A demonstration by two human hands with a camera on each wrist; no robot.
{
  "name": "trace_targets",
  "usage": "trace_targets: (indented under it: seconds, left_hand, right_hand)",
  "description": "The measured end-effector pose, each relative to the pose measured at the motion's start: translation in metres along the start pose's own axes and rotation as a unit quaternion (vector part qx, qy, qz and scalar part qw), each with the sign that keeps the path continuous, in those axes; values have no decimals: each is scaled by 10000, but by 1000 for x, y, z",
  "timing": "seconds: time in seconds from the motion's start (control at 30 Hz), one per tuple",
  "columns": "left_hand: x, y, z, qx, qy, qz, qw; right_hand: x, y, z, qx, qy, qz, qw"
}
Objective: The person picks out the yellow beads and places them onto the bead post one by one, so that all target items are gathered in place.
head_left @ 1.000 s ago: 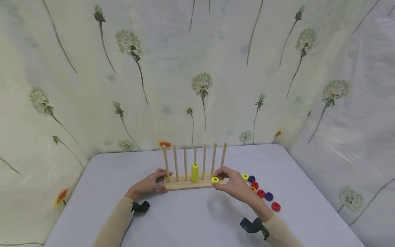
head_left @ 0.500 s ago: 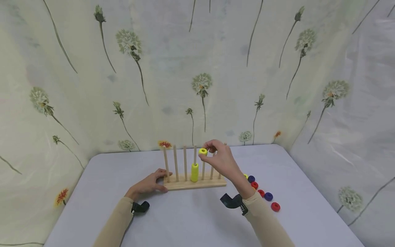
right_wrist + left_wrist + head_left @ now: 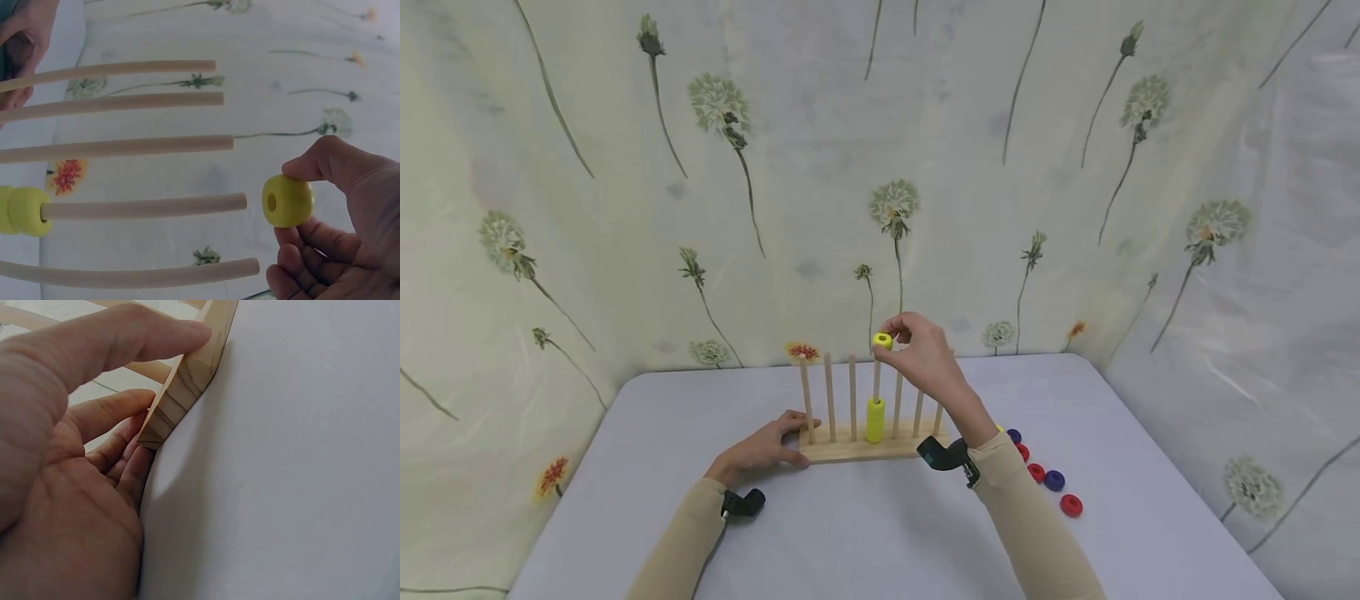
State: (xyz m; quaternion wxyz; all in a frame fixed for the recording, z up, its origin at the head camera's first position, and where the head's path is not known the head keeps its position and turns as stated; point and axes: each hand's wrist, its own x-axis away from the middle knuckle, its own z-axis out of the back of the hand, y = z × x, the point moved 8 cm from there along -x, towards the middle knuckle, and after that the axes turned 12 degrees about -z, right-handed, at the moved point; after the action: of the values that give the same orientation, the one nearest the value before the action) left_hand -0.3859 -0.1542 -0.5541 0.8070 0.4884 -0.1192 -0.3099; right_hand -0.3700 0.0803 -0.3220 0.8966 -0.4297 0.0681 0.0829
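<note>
A wooden peg stand (image 3: 842,451) with several upright pegs stands on the table. My left hand (image 3: 762,447) holds its left end, thumb along the front and fingers round the back; the left wrist view shows the thumb (image 3: 156,339) on the wood. Yellow beads (image 3: 875,419) are stacked low on the middle peg (image 3: 877,382). Above that peg, my right hand (image 3: 921,354) pinches another yellow bead (image 3: 289,201) between thumb and fingers. In the right wrist view the bead's hole faces the peg's tip, with a small gap between them.
Loose beads lie on the table right of the stand, among them a red bead (image 3: 1071,505) and a blue bead (image 3: 1054,481); the right forearm hides some. A flower-patterned curtain (image 3: 805,208) hangs behind the table (image 3: 820,533).
My right hand has lifted the yellow bead from beside the right part of the stand, up and leftward to above the middle peg. The left hand has stayed on the stand.
</note>
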Motion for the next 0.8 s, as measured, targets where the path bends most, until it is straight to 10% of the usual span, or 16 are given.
trace_targets:
  seconds: [0.8]
  left_hand:
    - [0, -4, -1, 71, -36, 53, 10000]
  right_hand:
    - [-5, 7, -15, 426, -296, 227, 9984]
